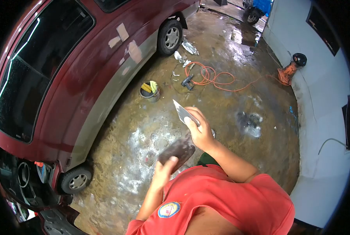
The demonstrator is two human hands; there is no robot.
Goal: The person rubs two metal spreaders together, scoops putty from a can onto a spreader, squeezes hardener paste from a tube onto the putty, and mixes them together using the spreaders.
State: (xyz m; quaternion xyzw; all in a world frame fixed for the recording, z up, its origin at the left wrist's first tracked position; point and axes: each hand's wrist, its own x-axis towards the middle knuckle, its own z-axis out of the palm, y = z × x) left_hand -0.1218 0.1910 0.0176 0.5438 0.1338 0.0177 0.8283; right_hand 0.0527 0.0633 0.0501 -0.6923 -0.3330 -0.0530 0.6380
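Near the middle of the view, my right hand (200,127) grips a flat, pale grey pointed blade (182,112), with the thumb on its face and its tip toward the upper left. Lower and to the left, my left hand (166,168) is closed on a dark, roughly rectangular plate (177,152) with grey smears on its top. The blade is above the plate, and the two are apart. Part of the plate looks blurred.
A maroon van (92,66) with beige filler patches stands at the left. Ahead are a bucket (150,95) with a yellow cloth, a dark power tool (188,82), an orange hose (212,80) and an orange stand (287,74) by the white wall (320,98).
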